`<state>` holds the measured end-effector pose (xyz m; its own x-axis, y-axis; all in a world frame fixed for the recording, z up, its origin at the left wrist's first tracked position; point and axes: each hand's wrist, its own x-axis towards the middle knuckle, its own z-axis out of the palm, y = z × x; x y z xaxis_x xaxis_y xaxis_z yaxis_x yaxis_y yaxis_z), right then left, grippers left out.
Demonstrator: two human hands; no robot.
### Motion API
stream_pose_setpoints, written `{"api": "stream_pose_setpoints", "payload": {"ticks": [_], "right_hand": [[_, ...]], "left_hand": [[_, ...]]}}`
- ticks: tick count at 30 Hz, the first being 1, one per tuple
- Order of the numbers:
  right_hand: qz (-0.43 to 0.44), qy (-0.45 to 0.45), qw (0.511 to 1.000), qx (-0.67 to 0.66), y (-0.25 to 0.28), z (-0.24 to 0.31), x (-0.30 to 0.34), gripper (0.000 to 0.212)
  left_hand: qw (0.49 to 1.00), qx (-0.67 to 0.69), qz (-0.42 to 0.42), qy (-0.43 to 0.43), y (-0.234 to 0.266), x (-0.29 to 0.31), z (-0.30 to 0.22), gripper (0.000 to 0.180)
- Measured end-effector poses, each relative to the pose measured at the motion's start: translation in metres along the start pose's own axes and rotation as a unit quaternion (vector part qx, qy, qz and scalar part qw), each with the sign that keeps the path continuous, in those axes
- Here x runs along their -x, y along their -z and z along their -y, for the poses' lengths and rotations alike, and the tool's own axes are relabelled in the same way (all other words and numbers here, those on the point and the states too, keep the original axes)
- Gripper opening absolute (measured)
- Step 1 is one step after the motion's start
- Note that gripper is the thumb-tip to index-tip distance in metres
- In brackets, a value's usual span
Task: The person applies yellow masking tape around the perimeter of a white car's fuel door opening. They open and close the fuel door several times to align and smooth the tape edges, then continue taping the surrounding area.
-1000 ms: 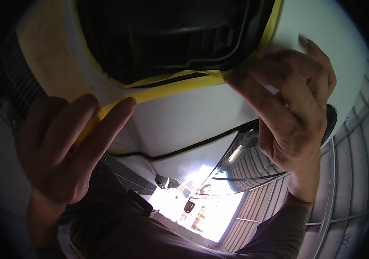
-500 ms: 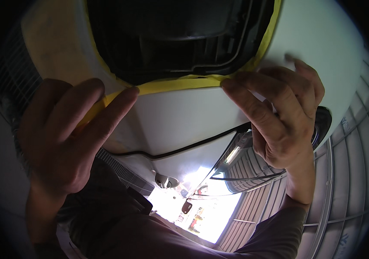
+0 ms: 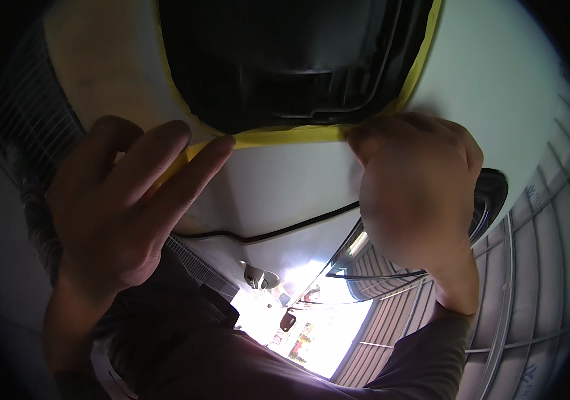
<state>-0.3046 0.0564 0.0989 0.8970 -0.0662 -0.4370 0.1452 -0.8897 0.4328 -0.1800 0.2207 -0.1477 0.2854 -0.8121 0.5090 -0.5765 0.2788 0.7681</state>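
Observation:
Yellow masking tape lines the edge of a dark, rounded opening in a white car body panel. At the opening's lower left corner my left hand has a stretch of the tape running down behind its index and middle fingers. Its index fingertip rests by the tape's edge; the thumb is hidden. My right hand is curled at the lower right corner, its fingertips pressed on the tape. Motion blurs the back of that hand, and most of its fingers are hidden from view.
Below the panel a black seam leads toward a door handle and a dark side window. Right of my right hand is a black-rimmed part. A ribbed wall stands at the right, a dark grating at the left.
My right hand has curled and turned, bringing its back toward the view. My left hand and the opening's left edge appear farther right in the picture.

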Motion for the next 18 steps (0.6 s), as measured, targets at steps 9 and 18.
{"api": "stream_pose_setpoints", "payload": {"ticks": [9,18], "right_hand": [[0.019,0.035,0.999,0.01,-0.001,-0.009,0.003,0.029],[0.003,-0.024,0.999,-0.025,-0.007,0.003,0.004,0.034]], "left_hand": [[1.0,-0.019,-0.014,-0.003,-0.004,0.002,0.004,0.045],[1.0,-0.028,0.001,-0.005,-0.003,0.0,0.005,0.044]]}}
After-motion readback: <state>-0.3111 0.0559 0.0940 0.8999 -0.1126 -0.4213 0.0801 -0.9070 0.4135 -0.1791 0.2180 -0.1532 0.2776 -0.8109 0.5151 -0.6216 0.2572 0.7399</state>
